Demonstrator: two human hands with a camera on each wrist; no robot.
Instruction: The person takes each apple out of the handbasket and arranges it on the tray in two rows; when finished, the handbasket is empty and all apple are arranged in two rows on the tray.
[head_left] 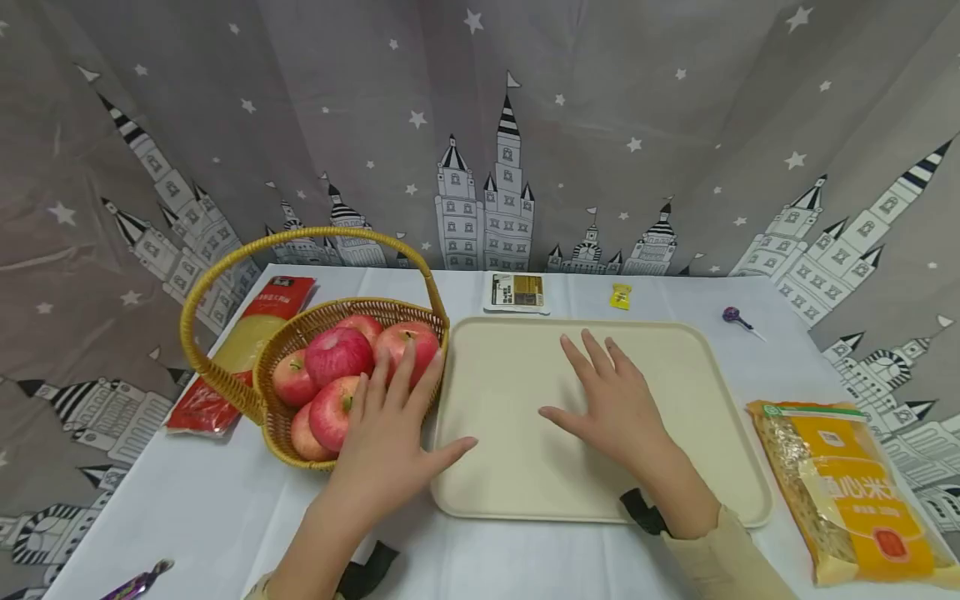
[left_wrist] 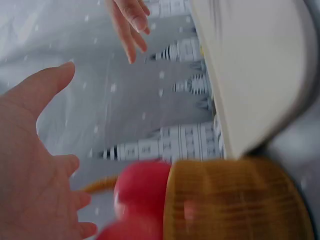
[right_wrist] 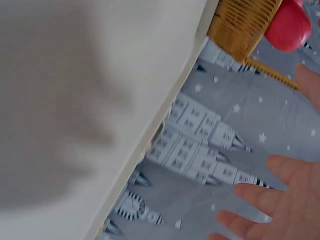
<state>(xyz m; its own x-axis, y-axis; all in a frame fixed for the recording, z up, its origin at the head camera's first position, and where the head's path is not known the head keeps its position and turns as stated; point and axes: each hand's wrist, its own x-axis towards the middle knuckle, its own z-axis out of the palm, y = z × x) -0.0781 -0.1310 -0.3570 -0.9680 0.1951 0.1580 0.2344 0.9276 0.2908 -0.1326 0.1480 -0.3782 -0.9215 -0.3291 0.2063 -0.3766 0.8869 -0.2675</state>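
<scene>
My left hand [head_left: 392,450] hovers at the right front of a wicker basket [head_left: 303,454], its fingers spread over the apples [head_left: 339,356] and holding nothing. Several red apples fill the basket, partly hidden by that hand. Above a cream tray [head_left: 495,417] my right hand [head_left: 618,408] is held with fingers apart, its shadow falling on the tray. In the left wrist view the left palm [left_wrist: 30,160] faces the basket's side [left_wrist: 235,200] with a gap between. The right wrist view shows the right fingers [right_wrist: 260,200] spread, touching nothing.
Left of the basket lies a red and yellow packet [head_left: 251,342]. Behind the tray are a small white packet [head_left: 517,293], a yellow sweet [head_left: 621,296] and a purple lollipop [head_left: 738,319]. A yellow bag [head_left: 851,492] lies right; a purple-wrapped stick [head_left: 138,583] is front left.
</scene>
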